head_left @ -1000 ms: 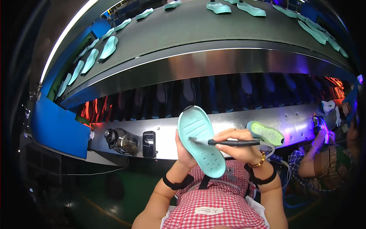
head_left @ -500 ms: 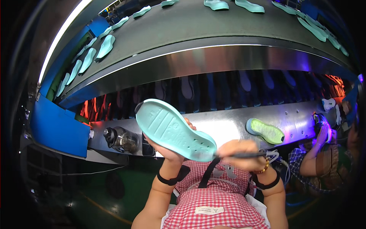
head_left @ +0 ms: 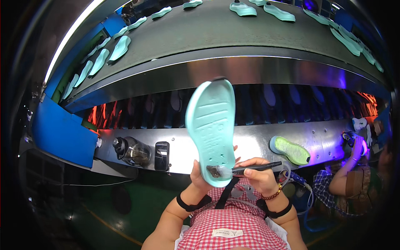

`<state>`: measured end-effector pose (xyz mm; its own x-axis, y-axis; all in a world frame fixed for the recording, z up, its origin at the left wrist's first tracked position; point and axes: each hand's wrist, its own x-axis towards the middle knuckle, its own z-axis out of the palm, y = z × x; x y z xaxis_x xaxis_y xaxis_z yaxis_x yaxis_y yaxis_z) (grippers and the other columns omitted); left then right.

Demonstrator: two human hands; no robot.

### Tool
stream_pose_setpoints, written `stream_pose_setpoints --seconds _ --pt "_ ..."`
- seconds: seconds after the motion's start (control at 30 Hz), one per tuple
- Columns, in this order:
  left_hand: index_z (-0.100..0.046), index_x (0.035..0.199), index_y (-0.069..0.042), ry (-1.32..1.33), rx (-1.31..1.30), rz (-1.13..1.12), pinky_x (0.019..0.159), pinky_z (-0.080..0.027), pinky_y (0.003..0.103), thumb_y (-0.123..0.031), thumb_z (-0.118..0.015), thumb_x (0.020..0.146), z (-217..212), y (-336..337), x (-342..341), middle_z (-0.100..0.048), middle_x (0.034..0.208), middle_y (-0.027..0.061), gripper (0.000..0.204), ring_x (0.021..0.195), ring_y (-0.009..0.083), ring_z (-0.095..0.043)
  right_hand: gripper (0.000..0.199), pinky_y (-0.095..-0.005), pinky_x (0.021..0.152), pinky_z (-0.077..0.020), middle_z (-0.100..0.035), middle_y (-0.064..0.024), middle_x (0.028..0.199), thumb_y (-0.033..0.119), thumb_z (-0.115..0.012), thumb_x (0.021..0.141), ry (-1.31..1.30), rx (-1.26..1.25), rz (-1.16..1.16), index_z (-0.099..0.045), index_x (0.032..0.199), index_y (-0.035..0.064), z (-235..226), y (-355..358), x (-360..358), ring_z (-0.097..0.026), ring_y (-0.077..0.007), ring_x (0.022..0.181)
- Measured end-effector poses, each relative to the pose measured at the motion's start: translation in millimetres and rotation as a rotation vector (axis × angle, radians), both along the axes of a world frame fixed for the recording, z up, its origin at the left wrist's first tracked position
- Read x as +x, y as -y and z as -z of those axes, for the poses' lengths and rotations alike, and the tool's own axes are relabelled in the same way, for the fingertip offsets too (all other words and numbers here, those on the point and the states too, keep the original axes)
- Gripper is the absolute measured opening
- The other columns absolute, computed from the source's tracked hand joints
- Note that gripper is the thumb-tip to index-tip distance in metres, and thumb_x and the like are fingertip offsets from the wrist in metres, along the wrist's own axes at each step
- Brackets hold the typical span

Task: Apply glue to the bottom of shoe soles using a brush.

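A light teal shoe sole stands nearly upright in front of me, its grooved inner face turned toward me. My left hand is closed round its lower left edge; some of those fingers are hidden behind the sole. In my right hand is a black-handled brush, gripped between thumb and fingers. Its dark bristles lie against the inside of the sole's lower end, and a whitish, translucent part joins them to the handle. A pale tube runs near my right hand; where it attaches I cannot make out.
Behind the sole runs a metal ledge bearing a dark bottle, a phone and a yellow-green sole. More teal soles ride on the conveyor belt. At right, a co-worker's hand holds a shoe part.
The sole has swung from a slant to nearly upright. My right hand has moved down and left, bringing the brush across the sole's lower end. The phone is now uncovered.
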<state>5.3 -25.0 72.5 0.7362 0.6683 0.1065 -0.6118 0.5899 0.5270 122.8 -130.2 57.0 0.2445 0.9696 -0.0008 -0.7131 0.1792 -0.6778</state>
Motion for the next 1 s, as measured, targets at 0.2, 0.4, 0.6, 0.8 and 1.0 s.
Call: stream_pose_setpoints --seconds 0.2,0.4,0.6,0.8,1.0 --pt "-0.031 0.126 0.004 -0.087 0.133 0.279 0.081 -0.048 0.034 -0.039 -0.052 0.077 27.5 -41.2 -23.9 -0.050 0.113 0.0171 0.068 0.097 0.0233 -0.056 0.024 -0.0265 0.076 -0.0491 -0.064 -0.0133 0.093 0.001 -0.067 0.072 0.889 0.058 -0.117 -0.064 0.096 0.0022 -34.3 16.1 10.3 -0.062 -0.0185 0.086" --pt "-0.037 0.122 0.007 -0.171 -0.040 0.614 0.073 -0.053 0.032 -0.027 -0.044 0.085 10.5 -52.2 -15.2 -0.056 0.104 0.0200 0.051 0.085 0.0248 -0.062 0.021 -0.0301 0.075 -0.0510 -0.063 -0.0151 0.096 0.001 -0.066 0.073 1.104 0.239 -0.117 -0.063 0.093 0.0003 -43.3 9.2 11.5 -0.063 -0.0236 0.087" --pt "-0.039 0.123 0.007 -0.428 0.056 0.834 0.083 -0.047 0.034 -0.028 -0.043 0.085 3.5 -63.8 -17.5 -0.052 0.112 0.0218 0.053 0.094 0.0257 -0.058 0.023 -0.0308 0.075 -0.0512 -0.064 -0.0136 0.094 0.000 -0.065 0.071 1.102 0.366 -0.226 -0.063 0.094 0.0023 -54.8 3.8 35.4 -0.063 -0.0244 0.087" --pt "-0.039 0.123 0.008 -0.623 0.242 0.925 0.085 -0.045 0.034 -0.030 -0.047 0.083 -9.9 -66.0 -19.1 -0.050 0.115 0.0221 0.056 0.099 0.0259 -0.055 0.025 -0.0307 0.077 -0.0500 -0.063 -0.0117 0.099 -0.001 -0.063 0.071 1.246 0.329 -0.403 -0.063 0.095 0.0033 -73.1 8.0 49.6 -0.062 -0.0238 0.090" --pt "-0.043 0.119 0.008 -0.548 0.253 0.838 0.078 -0.049 0.033 -0.035 -0.049 0.082 -8.1 -74.6 -34.9 -0.055 0.108 0.0207 0.056 0.093 0.0243 -0.059 0.025 -0.0288 0.075 -0.0511 -0.063 -0.0122 0.098 -0.001 -0.064 0.070 1.277 0.269 -0.324 -0.063 0.095 0.0045 -63.0 19.9 45.3 -0.062 -0.0236 0.089"
